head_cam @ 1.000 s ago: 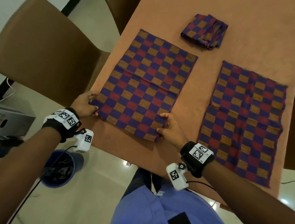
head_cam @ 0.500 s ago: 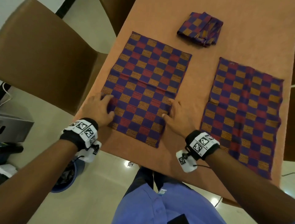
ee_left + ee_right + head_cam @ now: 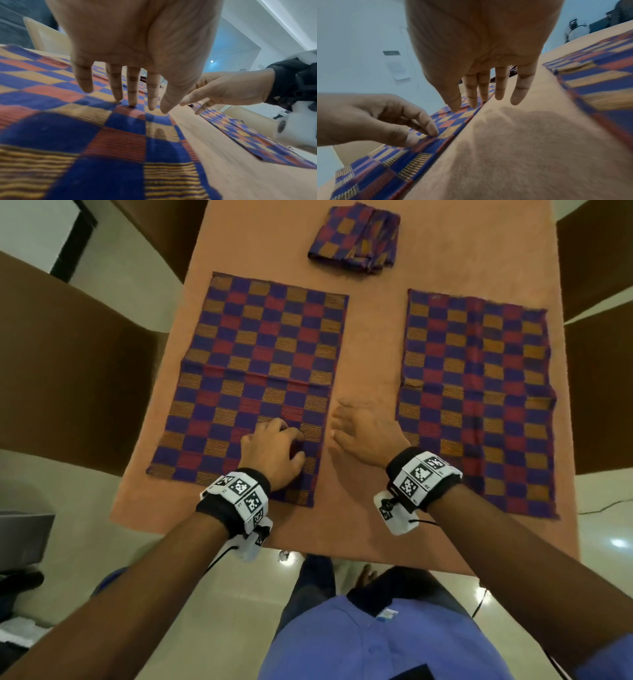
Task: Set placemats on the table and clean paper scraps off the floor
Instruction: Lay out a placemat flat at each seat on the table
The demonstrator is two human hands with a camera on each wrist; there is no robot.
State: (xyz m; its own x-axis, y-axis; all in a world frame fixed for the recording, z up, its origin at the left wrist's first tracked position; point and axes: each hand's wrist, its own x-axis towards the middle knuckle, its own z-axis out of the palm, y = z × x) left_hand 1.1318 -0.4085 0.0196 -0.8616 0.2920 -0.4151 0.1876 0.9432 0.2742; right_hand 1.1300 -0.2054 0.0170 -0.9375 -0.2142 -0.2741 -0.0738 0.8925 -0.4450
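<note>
Two blue, red and orange checked placemats lie flat on the orange table (image 3: 371,337). My left hand (image 3: 277,440) rests on the near right part of the left placemat (image 3: 260,354), and its fingertips (image 3: 132,104) touch the cloth. My right hand (image 3: 346,422) hovers open over the bare strip between the mats, fingers straight, its fingertips (image 3: 471,104) by the left mat's right edge. The right placemat (image 3: 476,398) lies untouched. A small white paper scrap (image 3: 283,556) lies on the floor under the table's near edge.
A stack of folded placemats (image 3: 356,241) sits at the far middle of the table. Brown chairs stand on the left (image 3: 68,364) and on the right (image 3: 603,392). My legs and blue shirt (image 3: 376,638) are at the near edge.
Both hands left the left mat's near corners. The left hand slid right across the mat. The right hand came off it, over the bare table between the mats.
</note>
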